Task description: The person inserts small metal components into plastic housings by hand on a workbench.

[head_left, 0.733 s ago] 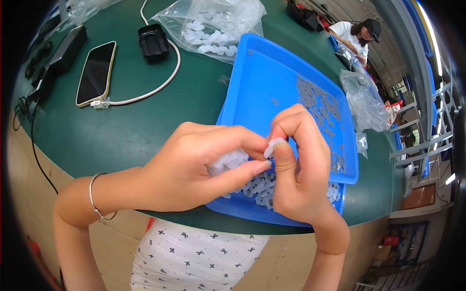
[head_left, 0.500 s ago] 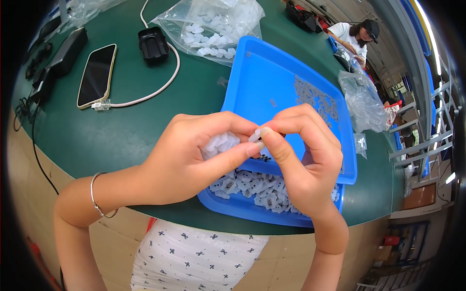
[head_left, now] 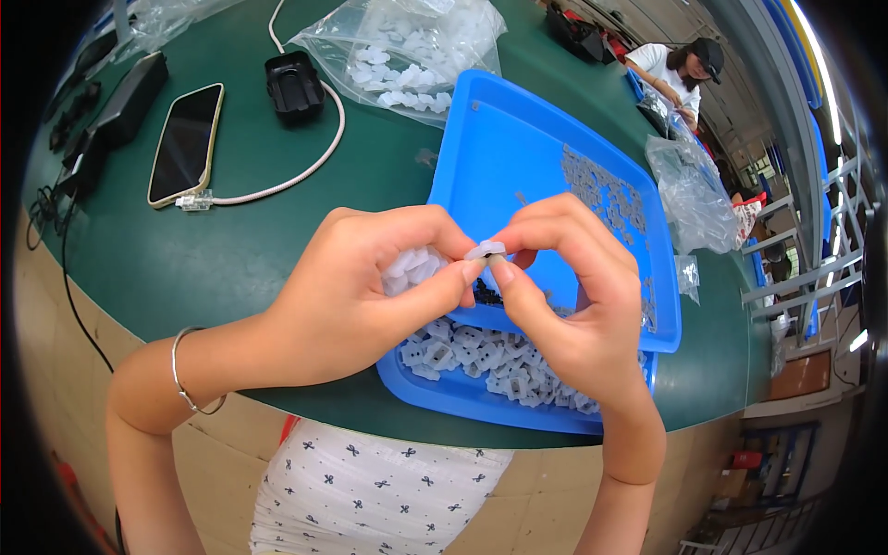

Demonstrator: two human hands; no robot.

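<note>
My left hand (head_left: pixel 370 296) cups several small white plastic parts (head_left: pixel 412 268) in its palm, thumb and forefinger pinching one white part (head_left: pixel 485 250). My right hand (head_left: pixel 564 305) meets it fingertip to fingertip and pinches the same part from the other side. Both hands hover over the near end of a blue plastic tray (head_left: pixel 518 148). A pile of white parts (head_left: pixel 490 361) lies in the tray's near end, and small grey pieces (head_left: pixel 601 190) are scattered at its far right.
A phone (head_left: pixel 185 143) on a pink cable (head_left: pixel 296 176), a black charger block (head_left: pixel 294 83) and a clear bag of white parts (head_left: pixel 407 46) lie on the green table (head_left: pixel 231 250). More clear bags (head_left: pixel 689 194) sit right. Another person (head_left: pixel 675 65) works at the far end.
My two hands have come together over the tray and both now pinch the one white part between their fingertips; earlier the right fingers held it slightly apart from the left.
</note>
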